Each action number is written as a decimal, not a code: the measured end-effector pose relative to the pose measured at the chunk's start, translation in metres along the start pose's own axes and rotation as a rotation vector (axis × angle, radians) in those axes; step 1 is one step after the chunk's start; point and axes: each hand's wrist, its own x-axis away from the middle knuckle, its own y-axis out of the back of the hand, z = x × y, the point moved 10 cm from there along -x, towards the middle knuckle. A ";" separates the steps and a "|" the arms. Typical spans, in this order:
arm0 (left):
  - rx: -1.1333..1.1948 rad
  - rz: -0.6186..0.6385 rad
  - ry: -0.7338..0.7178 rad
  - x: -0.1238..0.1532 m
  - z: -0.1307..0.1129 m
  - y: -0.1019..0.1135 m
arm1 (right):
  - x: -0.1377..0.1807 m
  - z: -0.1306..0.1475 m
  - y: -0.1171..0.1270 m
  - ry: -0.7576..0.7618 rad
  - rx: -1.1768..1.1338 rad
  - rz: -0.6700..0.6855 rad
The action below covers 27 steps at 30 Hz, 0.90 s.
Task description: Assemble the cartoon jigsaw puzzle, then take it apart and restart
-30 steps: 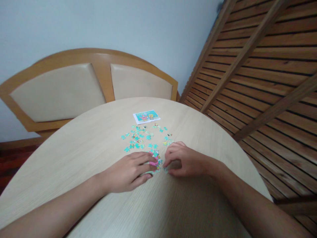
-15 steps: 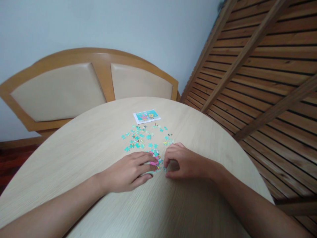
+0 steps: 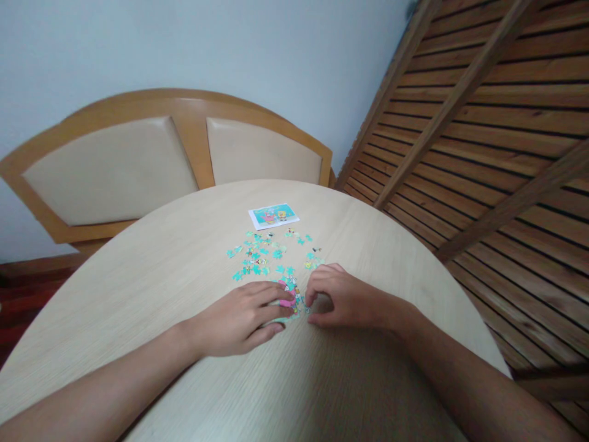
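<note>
My left hand (image 3: 242,316) lies flat with its fingers stretched over a partly joined jigsaw puzzle (image 3: 289,298), covering its left side. Pink, teal and white parts of that picture show beyond the fingertips. Just to the right, my right hand (image 3: 338,298) is curled, thumb and forefinger closing on a small puzzle piece (image 3: 307,309) at the table surface. That piece sits close to the joined section's right edge; whether the two touch is too small to tell.
Several loose teal puzzle pieces (image 3: 256,269) are scattered beyond my hands on the round wooden table (image 3: 193,239). Behind them lies a reference picture card (image 3: 273,216). A padded wooden chair back (image 3: 184,104) stands across the table, and a slatted wooden panel (image 3: 460,135) rises on the right.
Both hands stay almost where they were. The small puzzle piece at my right fingertips seems to have shifted slightly away from me.
</note>
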 end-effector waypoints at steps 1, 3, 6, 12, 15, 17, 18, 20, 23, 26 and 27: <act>-0.001 0.002 0.001 0.000 0.000 0.000 | 0.000 0.000 0.000 -0.001 -0.004 0.007; -0.002 0.003 0.002 0.000 0.000 0.000 | 0.000 0.000 0.000 0.000 -0.011 0.017; 0.002 -0.001 0.001 0.000 0.000 0.000 | 0.002 -0.002 0.001 -0.019 -0.008 0.023; -0.005 0.005 0.002 0.000 0.000 -0.001 | 0.006 -0.005 0.005 -0.085 0.030 0.007; 0.000 0.004 0.003 0.000 0.000 -0.001 | 0.006 -0.005 0.004 -0.092 0.011 0.006; 0.003 0.000 0.003 -0.001 -0.001 0.000 | 0.006 -0.004 0.003 -0.090 -0.008 0.003; 0.006 -0.001 0.003 -0.001 -0.001 0.001 | 0.006 -0.003 0.003 -0.084 -0.018 0.001; 0.010 -0.003 0.004 -0.001 -0.001 0.001 | 0.005 0.000 0.002 -0.065 -0.037 -0.001; 0.013 -0.007 0.005 -0.001 -0.001 0.001 | 0.004 0.002 0.002 -0.018 -0.053 -0.017; 0.010 -0.008 0.003 0.000 -0.001 0.002 | 0.002 0.004 0.003 0.037 -0.049 -0.043; 0.009 -0.006 0.003 0.000 -0.001 0.002 | 0.002 0.004 0.003 0.054 -0.047 -0.050</act>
